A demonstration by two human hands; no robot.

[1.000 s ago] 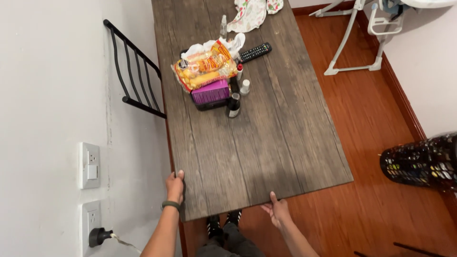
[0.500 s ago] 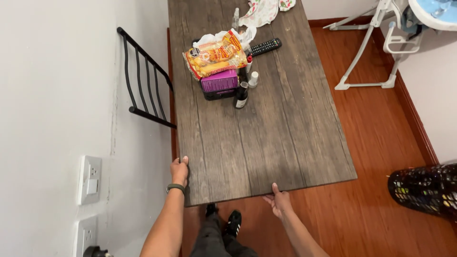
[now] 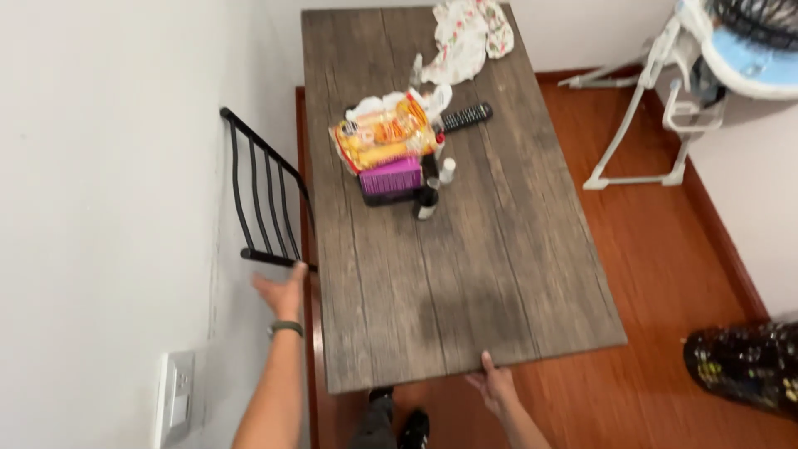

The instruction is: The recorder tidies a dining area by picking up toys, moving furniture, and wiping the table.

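Head view shows your left hand (image 3: pixel 283 293) has left the table (image 3: pixel 465 274), fingers spread, near the black chair (image 3: pixel 262 208), while your right hand (image 3: pixel 492 384) still clamps the edge.

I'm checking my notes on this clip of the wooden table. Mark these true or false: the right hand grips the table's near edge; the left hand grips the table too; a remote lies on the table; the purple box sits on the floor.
1. The right hand grips the near edge of the table. True.
2. The left hand grips the table too. False: it is open, off the edge, close to the black chair back.
3. A remote lies on the table. True.
4. The purple box sits on the floor. False: it is on the table, under the snack bag.
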